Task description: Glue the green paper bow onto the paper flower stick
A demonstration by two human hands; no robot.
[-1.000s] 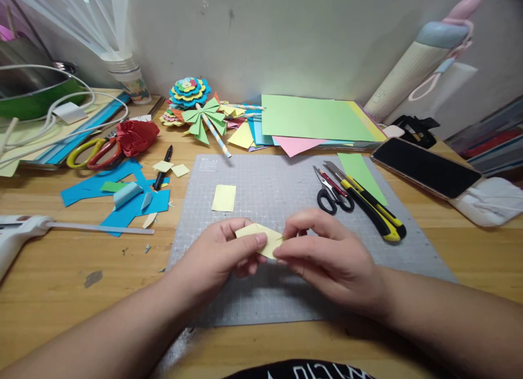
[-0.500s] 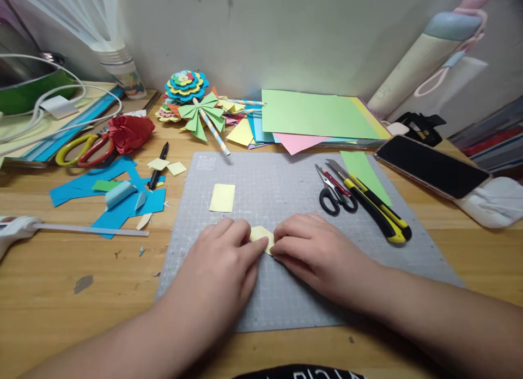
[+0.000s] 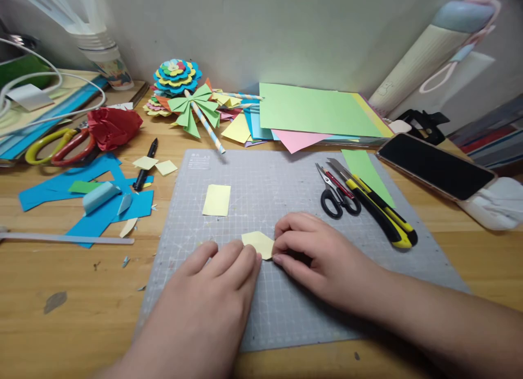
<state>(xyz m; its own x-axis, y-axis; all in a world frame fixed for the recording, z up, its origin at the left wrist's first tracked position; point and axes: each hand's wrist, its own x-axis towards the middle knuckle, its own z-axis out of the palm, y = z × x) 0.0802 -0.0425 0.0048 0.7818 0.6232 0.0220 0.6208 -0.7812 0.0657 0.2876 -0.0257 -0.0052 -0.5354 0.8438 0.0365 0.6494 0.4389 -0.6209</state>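
A small pale yellow paper [image 3: 258,244] with angled corners lies on the grey cutting mat [image 3: 261,194]. My right hand [image 3: 312,254] pinches its right end between thumb and fingers. At the paper's lower left edge is my left hand [image 3: 223,281], its fingers bent and close together, the thumb mostly hidden; whether it grips the paper cannot be made out. A yellow paper rectangle [image 3: 216,200] lies flat on the mat, beyond my left hand.
Black-handled scissors [image 3: 332,196], a yellow-black cutter [image 3: 382,215] and a phone [image 3: 437,166] lie to the right. Blue paper scraps [image 3: 93,221], a black pen [image 3: 146,164] and red crumpled paper [image 3: 114,127] are at left. Coloured sheets [image 3: 314,109] are stacked behind.
The left hand has drawn back toward the lower left, its index finger no longer lying over the paper, so more of the paper shows. The right hand still pinches its end. The view has shifted slightly.
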